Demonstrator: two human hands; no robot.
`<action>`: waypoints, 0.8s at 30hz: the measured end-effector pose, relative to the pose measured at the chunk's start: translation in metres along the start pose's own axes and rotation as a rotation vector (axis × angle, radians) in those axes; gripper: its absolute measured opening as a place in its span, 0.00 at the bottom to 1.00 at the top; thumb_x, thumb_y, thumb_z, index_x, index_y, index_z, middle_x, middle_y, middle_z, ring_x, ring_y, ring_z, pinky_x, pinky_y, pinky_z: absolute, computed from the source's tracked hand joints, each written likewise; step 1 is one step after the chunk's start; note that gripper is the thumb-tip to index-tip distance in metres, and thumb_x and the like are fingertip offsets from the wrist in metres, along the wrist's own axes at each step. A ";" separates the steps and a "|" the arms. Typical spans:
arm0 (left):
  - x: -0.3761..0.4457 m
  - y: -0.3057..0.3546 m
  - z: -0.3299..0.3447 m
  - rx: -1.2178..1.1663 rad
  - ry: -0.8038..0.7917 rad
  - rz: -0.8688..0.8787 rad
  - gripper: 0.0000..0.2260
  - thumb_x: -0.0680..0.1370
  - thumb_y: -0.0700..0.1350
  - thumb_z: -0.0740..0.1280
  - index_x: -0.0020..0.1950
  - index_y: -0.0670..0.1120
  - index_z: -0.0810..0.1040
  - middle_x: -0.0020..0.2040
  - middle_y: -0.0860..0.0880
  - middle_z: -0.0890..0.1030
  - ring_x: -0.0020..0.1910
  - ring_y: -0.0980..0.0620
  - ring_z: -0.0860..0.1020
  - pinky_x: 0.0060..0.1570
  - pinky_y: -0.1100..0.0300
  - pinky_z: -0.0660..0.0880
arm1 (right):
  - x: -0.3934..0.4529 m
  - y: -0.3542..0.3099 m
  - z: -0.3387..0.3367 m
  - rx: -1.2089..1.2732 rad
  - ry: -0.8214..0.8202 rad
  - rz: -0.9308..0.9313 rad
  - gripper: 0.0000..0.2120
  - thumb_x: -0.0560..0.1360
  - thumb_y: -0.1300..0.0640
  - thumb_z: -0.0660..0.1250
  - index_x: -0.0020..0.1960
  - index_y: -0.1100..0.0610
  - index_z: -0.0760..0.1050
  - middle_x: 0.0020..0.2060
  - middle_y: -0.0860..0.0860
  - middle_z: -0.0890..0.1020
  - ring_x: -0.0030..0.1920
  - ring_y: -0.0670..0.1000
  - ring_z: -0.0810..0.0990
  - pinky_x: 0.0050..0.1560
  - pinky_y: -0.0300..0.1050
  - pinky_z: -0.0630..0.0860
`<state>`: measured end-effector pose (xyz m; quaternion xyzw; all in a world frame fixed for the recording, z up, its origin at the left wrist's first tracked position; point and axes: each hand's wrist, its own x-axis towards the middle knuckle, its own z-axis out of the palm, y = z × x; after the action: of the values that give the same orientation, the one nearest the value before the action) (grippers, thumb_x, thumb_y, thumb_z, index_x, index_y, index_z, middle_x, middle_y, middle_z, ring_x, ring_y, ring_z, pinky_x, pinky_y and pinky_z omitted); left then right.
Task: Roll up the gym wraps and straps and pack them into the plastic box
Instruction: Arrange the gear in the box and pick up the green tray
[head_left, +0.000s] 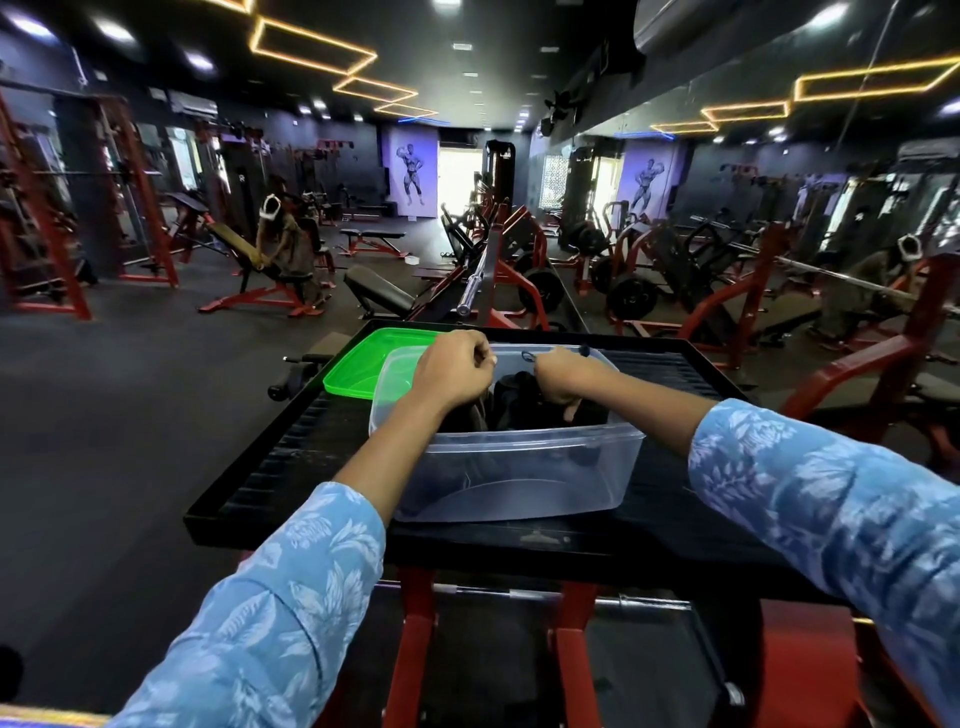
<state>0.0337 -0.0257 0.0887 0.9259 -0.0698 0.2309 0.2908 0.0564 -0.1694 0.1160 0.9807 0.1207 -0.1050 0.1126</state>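
A clear plastic box (509, 483) stands on a black ribbed platform (291, 467). Dark rolled wraps and straps (511, 402) fill its far half. My left hand (454, 371) is curled over the box's far left side, its fingers pinching something thin that I cannot make out. My right hand (563, 376) reaches down into the box and grips the dark fabric, fingers buried among the rolls. A small dark loop of strap (529, 356) sticks up beside the right wrist. The near half of the box shows its bare bottom.
The green lid (363, 364) lies flat on the platform, behind and left of the box. Red frame legs (415, 639) stand under the platform. Gym benches, racks and a barbell (475, 280) fill the floor beyond, and a mirror wall runs along the right.
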 end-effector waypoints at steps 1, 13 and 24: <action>0.000 0.000 0.000 0.000 -0.002 -0.001 0.04 0.74 0.44 0.65 0.42 0.45 0.79 0.39 0.46 0.81 0.43 0.44 0.79 0.43 0.58 0.72 | -0.001 0.001 0.001 -0.018 0.012 0.000 0.05 0.77 0.65 0.61 0.49 0.65 0.73 0.43 0.55 0.84 0.34 0.52 0.79 0.39 0.38 0.74; 0.001 -0.001 0.000 -0.006 -0.004 0.010 0.04 0.73 0.43 0.66 0.40 0.45 0.78 0.40 0.46 0.82 0.41 0.44 0.79 0.44 0.56 0.75 | -0.005 0.008 -0.005 0.105 -0.010 -0.027 0.24 0.65 0.50 0.77 0.54 0.62 0.74 0.49 0.55 0.74 0.37 0.53 0.80 0.34 0.42 0.79; 0.000 0.000 0.000 -0.003 -0.001 0.014 0.04 0.73 0.43 0.66 0.42 0.44 0.79 0.42 0.46 0.82 0.43 0.44 0.79 0.45 0.56 0.74 | 0.002 0.016 0.005 0.011 0.199 -0.018 0.21 0.68 0.46 0.73 0.54 0.59 0.75 0.50 0.53 0.78 0.51 0.56 0.78 0.44 0.47 0.74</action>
<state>0.0339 -0.0260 0.0891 0.9251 -0.0767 0.2323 0.2903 0.0616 -0.1855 0.1138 0.9857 0.1397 -0.0086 0.0935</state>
